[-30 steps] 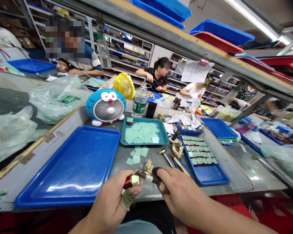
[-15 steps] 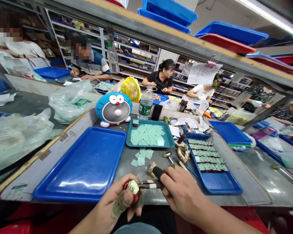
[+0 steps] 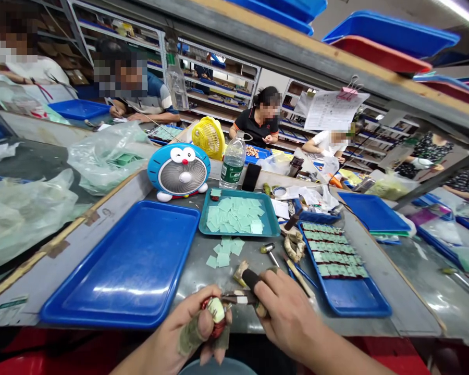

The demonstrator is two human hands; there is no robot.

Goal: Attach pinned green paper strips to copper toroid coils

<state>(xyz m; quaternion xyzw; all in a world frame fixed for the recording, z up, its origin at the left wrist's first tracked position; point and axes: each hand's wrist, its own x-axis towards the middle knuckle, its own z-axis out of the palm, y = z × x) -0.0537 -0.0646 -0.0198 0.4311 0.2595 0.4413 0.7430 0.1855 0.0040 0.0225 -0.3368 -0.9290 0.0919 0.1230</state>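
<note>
My left hand (image 3: 193, 325), its thumb wrapped in greenish tape, grips a small coil (image 3: 218, 312) wound with reddish copper wire around a pale green-white middle. Thin wire ends stick out of it. My right hand (image 3: 287, 310), with a black sleeve on one finger, is closed around a dark metal tool that looks like pliers (image 3: 238, 298), with a white patch on it. Its tip meets the coil's upper right side; whether the jaws bite a wire is too small to tell. Beyond the hands, pale green paper squares (image 3: 223, 255) lie on the bench.
An empty blue tray (image 3: 121, 265) lies left. A teal tray (image 3: 271, 216) holds green squares. At right, a blue tray (image 3: 359, 304) carries rows of coils. A hammer (image 3: 269, 251), a tape roll (image 3: 294, 245), a fan (image 3: 180, 172) and a bottle (image 3: 231, 166) stand around.
The camera view has shifted slightly. The tool remains against the coil, and the coil looks slightly turned in my left hand.
</note>
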